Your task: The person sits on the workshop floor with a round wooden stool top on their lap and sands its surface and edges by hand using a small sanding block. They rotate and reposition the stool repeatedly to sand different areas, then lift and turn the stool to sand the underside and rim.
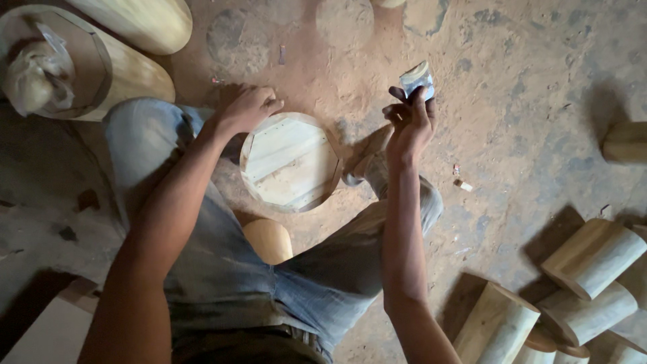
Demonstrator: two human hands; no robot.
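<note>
I sit over a round wooden drum-like piece (290, 162) whose flat top of joined planks faces me, standing on the dirt floor between my knees. My left hand (244, 108) rests on its upper left rim, fingers curled over the edge. My right hand (409, 120) is raised to the right of the piece and pinches a small folded piece of grey sandpaper (416, 78) between thumb and fingers, clear of the wood.
Several finished wooden cylinders (593, 259) lie at the lower right. Larger oval wooden forms (138, 23) and a crumpled plastic bag (37, 67) sit at the upper left. Another wooden block (625, 141) is at the right edge. A rounded wooden stool edge (268, 239) shows beneath me.
</note>
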